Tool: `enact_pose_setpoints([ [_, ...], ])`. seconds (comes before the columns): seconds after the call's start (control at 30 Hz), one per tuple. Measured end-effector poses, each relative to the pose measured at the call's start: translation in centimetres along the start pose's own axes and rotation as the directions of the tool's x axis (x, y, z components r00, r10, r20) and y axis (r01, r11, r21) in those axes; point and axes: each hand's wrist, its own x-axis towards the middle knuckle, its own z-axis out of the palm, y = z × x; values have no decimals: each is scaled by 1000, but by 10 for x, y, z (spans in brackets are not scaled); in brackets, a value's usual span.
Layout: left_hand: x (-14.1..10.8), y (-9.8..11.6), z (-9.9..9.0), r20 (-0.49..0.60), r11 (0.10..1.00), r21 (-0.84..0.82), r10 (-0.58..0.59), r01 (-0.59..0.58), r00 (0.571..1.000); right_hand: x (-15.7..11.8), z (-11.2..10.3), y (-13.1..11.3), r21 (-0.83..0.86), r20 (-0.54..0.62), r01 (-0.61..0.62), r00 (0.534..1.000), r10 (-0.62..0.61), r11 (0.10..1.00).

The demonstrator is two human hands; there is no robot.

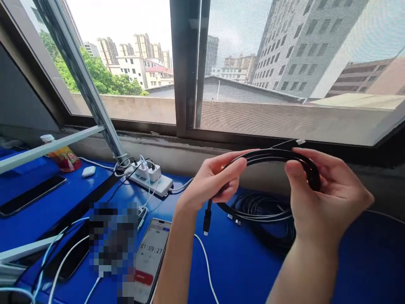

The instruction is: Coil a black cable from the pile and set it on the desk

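left hand: bare | right hand: bare | left forearm: bare, slim | right forearm: bare

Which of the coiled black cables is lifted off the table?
The coil held between the left hand and right hand, with a plug hanging below the left hand; the other coiled cabling lies on the blue table.

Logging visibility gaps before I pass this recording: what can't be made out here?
All in the head view:
- Black cable coil: partly hidden by the right hand.
- Cable pile below: right side covered by that hand and wrist.
- Pixelated patch: masks whatever lies beneath.
- Lit phone: smallest text unreadable; lower end partly pixelated.
- Slanted metal frame: cut off by the top edge.
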Motion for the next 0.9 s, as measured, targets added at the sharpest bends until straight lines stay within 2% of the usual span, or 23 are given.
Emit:
enact_pose_setpoints([
  [0.17,3,-1,5,-64,997,45,66,-63,996,1,6,-3,72,-46,20,999,-17,997],
  [0.4,6,-2,-1,-18,994,99,45,-43,999,-3,1,15,-148,104,12,995,4,989],
  [0.47,6,-3,-2,-21,991,120,59,-56,998,-3,3,15,-140,108,-11,994,26,990],
  [0.7,8,-6,-3,-132,962,248,152,-115,980,-6,14,2,-64,147,-101,983,110,993],
  [0.9,11,-9,-3,-162,967,210,180,-144,970,-8,12,5,-73,138,-99,984,109,992],
])
